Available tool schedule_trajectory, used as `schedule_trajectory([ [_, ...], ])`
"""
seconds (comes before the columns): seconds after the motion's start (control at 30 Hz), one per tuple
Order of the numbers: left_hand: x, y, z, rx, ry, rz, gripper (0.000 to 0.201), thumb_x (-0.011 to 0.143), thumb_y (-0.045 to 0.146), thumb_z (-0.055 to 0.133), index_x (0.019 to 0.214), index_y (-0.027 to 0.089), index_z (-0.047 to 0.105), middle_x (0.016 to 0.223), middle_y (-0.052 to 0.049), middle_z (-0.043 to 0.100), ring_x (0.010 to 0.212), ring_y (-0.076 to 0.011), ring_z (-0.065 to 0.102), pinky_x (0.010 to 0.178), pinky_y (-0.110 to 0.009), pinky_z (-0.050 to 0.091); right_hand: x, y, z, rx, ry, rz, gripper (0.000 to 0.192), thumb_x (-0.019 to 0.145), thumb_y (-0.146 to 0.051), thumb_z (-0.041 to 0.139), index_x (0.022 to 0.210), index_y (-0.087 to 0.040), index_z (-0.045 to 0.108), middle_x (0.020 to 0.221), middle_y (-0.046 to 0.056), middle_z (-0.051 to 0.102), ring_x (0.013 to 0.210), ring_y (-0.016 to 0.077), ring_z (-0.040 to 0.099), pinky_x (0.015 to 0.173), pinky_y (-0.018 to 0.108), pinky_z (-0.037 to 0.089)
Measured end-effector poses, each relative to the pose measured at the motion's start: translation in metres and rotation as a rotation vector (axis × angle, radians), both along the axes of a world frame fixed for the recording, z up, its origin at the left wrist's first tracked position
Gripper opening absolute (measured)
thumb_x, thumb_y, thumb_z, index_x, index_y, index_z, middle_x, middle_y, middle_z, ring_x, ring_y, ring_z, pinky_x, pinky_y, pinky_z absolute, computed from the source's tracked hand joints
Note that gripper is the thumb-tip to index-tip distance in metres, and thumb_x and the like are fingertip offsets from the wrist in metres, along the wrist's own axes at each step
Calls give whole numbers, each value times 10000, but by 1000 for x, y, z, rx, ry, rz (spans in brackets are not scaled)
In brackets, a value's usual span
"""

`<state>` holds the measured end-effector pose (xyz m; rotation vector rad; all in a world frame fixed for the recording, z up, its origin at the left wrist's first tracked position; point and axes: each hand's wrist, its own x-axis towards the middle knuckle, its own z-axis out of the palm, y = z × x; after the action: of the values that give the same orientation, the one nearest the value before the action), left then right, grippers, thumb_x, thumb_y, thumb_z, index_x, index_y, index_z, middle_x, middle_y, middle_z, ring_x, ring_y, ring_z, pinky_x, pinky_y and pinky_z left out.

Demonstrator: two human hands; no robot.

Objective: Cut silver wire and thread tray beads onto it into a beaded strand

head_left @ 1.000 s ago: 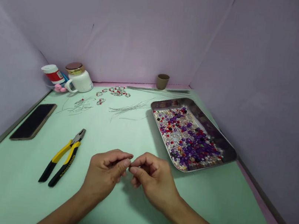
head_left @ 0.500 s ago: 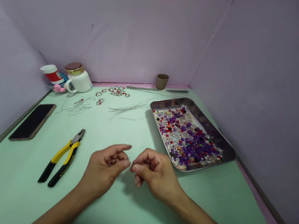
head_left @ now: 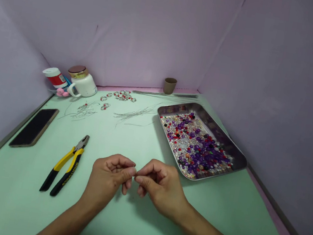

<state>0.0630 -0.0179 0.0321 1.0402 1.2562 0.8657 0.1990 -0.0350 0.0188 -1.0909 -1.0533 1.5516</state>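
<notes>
One bare left hand (head_left: 107,177) and one right hand (head_left: 163,187) pinch closed, contents unclear, near one yellow-black pliers (head_left: 70,170), one silver metal tray (head_left: 221,137).

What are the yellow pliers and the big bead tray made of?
Pliers: the head looks like steel, being dull grey; the grips might be rubber or plastic, coloured yellow and black.
Bead tray: probably metal, its bare sides grey and shiny.
</notes>
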Motion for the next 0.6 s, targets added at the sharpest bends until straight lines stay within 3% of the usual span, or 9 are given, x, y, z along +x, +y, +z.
schedule_trajectory([
  [0.17,-1,2,-5,-77,-125,-4,154,582,203,689,687,115,617,396,26,549,356,-78,463,352,-180,362,0,-2,0,48,-20,11,79,670,-107,577,613,-152,545,504,-41,581,423,55,516,426,153,413],
  [0.47,-2,-4,-5,-91,-95,-12,148,606,244,674,667,130,603,381,62,459,353,-33,345,351,-149,240,1,-2,0,68,-50,14,66,665,-111,576,614,-148,556,484,-42,555,426,66,526,424,163,410],
  [0.6,-3,-4,-5,-9,-50,-30,126,620,239,660,652,135,598,463,60,462,408,-30,315,387,-156,237,2,-2,1,82,-72,18,68,665,-116,577,610,-147,551,474,-42,545,422,67,519,427,169,407],
])
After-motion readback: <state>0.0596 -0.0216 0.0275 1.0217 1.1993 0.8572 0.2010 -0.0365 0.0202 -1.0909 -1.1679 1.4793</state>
